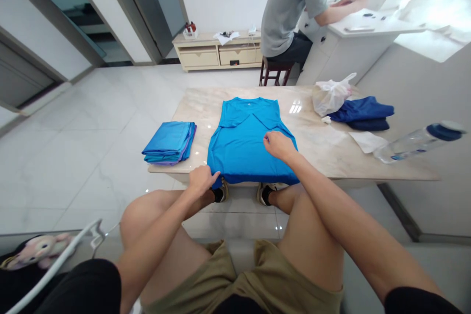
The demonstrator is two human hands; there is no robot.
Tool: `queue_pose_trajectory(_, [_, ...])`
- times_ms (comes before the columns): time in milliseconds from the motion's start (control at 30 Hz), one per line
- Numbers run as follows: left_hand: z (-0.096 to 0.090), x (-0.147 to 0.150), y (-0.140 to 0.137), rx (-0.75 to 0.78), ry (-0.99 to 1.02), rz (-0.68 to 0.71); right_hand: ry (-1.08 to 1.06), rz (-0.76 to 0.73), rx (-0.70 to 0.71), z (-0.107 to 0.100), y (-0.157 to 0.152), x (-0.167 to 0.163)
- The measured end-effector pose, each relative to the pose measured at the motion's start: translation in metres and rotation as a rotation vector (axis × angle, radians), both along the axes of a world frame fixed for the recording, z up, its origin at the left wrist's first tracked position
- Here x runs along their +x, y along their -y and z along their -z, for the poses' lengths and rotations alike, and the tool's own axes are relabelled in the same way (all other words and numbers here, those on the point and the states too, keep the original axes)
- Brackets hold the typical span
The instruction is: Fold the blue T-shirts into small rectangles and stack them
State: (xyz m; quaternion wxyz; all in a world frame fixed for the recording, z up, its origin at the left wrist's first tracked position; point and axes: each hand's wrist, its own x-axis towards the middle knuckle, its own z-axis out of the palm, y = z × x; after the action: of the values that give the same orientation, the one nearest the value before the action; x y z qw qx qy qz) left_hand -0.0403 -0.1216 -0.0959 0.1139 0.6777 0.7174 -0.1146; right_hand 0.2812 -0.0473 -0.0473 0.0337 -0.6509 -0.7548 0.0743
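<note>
A blue shirt point(250, 149) lies spread on the marble-look table, its neckline facing away from me and its sleeves folded inward over the body. The lower hem hangs over the near table edge. My left hand point(200, 179) is closed at the shirt's lower left corner, thumb over the fabric. Curled into a loose fist, my right hand point(278, 145) is over the right half of the shirt; nothing shows in its fingers. Left of the shirt sits a stack of folded blue and purple garments point(171, 142).
On the table's right side are a white plastic bag point(331, 95), dark blue cloth point(362, 112), a paper sheet point(368, 142) and a clear bottle point(412, 147). A person point(294, 5) sits on a stool at a white counter. A white hanger point(55, 265) is at lower left.
</note>
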Motion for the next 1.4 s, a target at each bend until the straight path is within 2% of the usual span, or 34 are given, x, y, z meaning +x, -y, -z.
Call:
queue_pose_trajectory(100, [0.018,0.007,0.024,0.067,0.022,-0.18,-0.005,-0.017,-0.013,-0.003,0.007,-0.001])
queue_pose_trajectory(167, [0.028,0.007,0.032,0.1,0.079,-0.234,-0.005,-0.028,-0.009,-0.005,0.01,-0.001])
queue_pose_trajectory(367, [0.038,-0.003,0.04,0.141,0.189,-0.199,-0.008,-0.036,-0.021,-0.009,0.013,0.001])
queue_pose_trajectory(467, [0.041,-0.006,0.043,0.143,0.178,-0.235,-0.014,-0.025,-0.018,-0.011,0.013,0.002])
queue_pose_trajectory(633, [0.062,0.0,0.048,0.136,0.226,-0.374,-0.009,-0.019,-0.052,-0.019,0.015,-0.001])
queue_pose_trajectory(800, [0.087,0.012,0.042,0.29,0.447,-0.609,0.009,-0.006,-0.101,-0.025,0.017,-0.004])
queue_pose_trajectory(933, [0.091,0.009,0.047,0.368,0.581,-0.631,0.01,-0.001,-0.114,-0.023,0.016,-0.002])
queue_pose_trajectory(1033, [0.09,0.001,0.059,0.434,0.745,-0.597,0.015,0.003,-0.12,-0.02,0.014,0.0])
queue_pose_trajectory(1133, [0.091,-0.006,0.067,0.471,0.921,-0.625,0.013,-0.007,-0.126,-0.018,0.012,0.0])
queue_pose_trajectory(1400, [0.098,-0.007,0.079,0.379,1.238,-0.796,0.007,-0.003,-0.149,-0.017,0.011,0.002])
